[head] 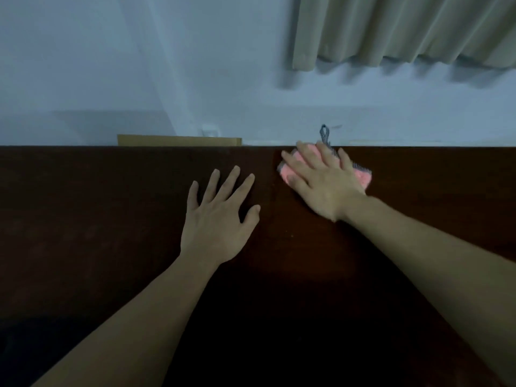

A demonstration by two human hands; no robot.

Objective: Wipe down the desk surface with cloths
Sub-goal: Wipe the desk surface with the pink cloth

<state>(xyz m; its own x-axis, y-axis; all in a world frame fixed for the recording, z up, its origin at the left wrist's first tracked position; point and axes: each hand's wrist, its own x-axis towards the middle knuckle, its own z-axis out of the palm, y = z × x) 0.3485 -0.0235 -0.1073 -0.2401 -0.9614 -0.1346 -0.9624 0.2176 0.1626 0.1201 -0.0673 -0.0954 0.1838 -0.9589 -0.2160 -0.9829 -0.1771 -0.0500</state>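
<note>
A dark brown desk (111, 208) fills the lower half of the view. My right hand (324, 180) lies flat with straight fingers on a pink cloth (363, 178) near the desk's far edge, right of centre. The cloth has a grey border, and its grey hanging loop (324, 134) sticks up past the edge. Most of the cloth is hidden under the hand. My left hand (220, 216) rests flat on the bare wood, fingers spread, a little nearer to me and left of the cloth.
A pale wall (167, 65) rises right behind the desk's far edge. A beige curtain (405, 26) hangs at the upper right. The top of a brown cardboard piece (178, 141) shows behind the desk, with a white wall socket (210, 132) just above it.
</note>
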